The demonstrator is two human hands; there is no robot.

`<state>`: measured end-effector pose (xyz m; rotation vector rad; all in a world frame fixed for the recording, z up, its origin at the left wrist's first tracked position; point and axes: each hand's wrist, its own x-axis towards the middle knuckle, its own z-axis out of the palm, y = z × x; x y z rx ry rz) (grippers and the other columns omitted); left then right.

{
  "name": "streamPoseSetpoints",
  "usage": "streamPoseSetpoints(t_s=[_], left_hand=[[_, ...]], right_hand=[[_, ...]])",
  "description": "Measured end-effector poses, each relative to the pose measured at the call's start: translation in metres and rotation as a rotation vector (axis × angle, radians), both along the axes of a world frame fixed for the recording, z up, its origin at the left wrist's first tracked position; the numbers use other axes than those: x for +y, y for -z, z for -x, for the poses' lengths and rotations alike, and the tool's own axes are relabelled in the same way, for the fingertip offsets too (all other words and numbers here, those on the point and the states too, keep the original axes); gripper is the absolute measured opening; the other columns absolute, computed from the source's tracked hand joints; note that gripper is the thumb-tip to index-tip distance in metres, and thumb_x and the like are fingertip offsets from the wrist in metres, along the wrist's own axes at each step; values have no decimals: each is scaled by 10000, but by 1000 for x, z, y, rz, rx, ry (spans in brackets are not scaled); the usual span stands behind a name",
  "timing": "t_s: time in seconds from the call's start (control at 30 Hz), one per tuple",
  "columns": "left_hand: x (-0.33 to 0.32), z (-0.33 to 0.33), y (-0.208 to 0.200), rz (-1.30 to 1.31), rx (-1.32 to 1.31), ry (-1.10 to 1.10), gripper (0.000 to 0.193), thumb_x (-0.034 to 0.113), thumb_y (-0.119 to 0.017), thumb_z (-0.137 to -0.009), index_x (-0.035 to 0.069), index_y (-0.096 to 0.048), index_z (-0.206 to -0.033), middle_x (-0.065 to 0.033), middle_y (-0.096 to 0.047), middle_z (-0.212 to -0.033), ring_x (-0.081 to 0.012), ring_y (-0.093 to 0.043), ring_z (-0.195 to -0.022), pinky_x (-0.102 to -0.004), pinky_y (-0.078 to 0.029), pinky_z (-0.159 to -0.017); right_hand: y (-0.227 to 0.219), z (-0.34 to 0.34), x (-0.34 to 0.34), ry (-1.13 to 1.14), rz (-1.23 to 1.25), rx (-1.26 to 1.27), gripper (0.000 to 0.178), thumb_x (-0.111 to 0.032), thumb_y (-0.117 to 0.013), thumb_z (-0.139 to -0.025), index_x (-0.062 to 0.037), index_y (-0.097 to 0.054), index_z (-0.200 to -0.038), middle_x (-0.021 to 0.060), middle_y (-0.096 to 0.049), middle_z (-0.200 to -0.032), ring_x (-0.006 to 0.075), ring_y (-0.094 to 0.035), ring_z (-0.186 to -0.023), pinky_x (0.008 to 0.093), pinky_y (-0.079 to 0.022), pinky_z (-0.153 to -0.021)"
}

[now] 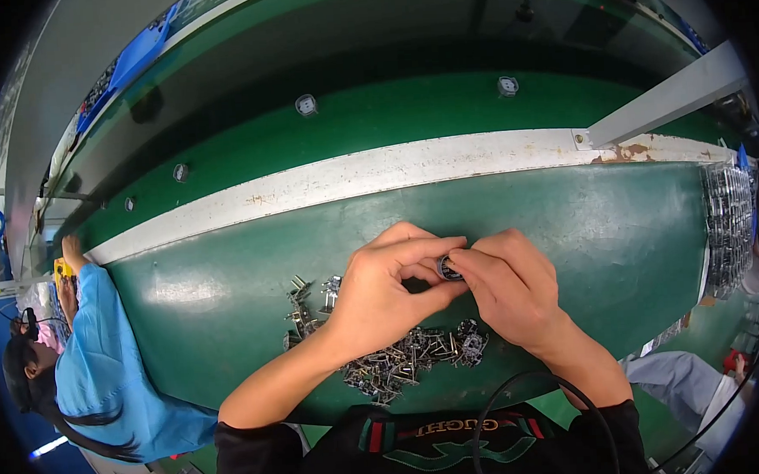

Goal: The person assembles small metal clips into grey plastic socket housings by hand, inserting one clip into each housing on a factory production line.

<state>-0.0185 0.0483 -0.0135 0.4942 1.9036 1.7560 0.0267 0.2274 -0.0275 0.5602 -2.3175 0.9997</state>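
Observation:
Over the green workbench, my left hand [390, 281] pinches a small round part [447, 269] with a dark ring-like body between thumb and fingertips. The fingers of my right hand [514, 283] are closed on the same part from the right, covering much of it. Whether my right fingertips also hold a smaller piece, I cannot tell. Below my hands and close to my body lies a loose pile of small metal parts [395, 367] with shiny pins. A few more pinned parts [298, 300] lie beside my left wrist.
Beyond a white rail [334, 184] runs a green belt [407, 107] carrying several small round parts [306, 105]. A white post [672, 93] rises at the right. Stacked clear trays [729, 227] stand at the right edge. A co-worker in blue [111, 363] reaches toward the belt at the left.

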Motion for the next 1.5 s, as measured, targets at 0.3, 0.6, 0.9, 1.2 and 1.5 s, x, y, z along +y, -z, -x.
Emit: streamPoseSetpoints(t_s=[0.3,0.6,0.9,1.2,1.5], left_hand=[[-9,18,-24,40,19,-106,223,-44,-709,-855,0,-743,-1071,-95,-685,-951,-129,-683,-829,-235,-536,-704],[96,176,-5,339,343,-173,224,51,-683,-873,-22,-739,-1077,-92,-733,-963,-129,-659,-873,-271,-513,-780],[145,312,62,494,470,-316,253,161,-738,-816,38,-763,-1036,-138,-755,-971,-233,-721,-917,-347,-540,-834],[218,199,4,523,568,15,423,364,-756,-849,4,-718,-1069,-176,-732,-921,-284,-709,-874,-378,-534,-799],[226,179,30,604,904,118,459,261,-760,-788,-23,-677,-1139,-156,-687,-942,-290,-679,-857,-366,-535,-823]], right_hand=[[-31,3,26,-151,164,-255,353,110,-679,-676,-9,-709,-1007,83,-624,-831,248,-604,-676,330,-501,-566],[-9,-13,39,-541,-286,-568,97,-197,-674,-826,-121,-686,-885,32,-526,-797,238,-606,-801,381,-526,-651],[-4,-11,31,-411,-261,-450,124,-162,-623,-802,-39,-623,-789,104,-600,-845,276,-655,-825,398,-557,-694],[4,-14,36,-46,-383,-140,85,-126,-627,-732,-58,-579,-744,50,-592,-713,198,-648,-666,316,-527,-570],[5,-5,31,-102,-319,-119,103,-153,-649,-754,-89,-578,-791,60,-548,-753,219,-639,-669,339,-541,-568]])
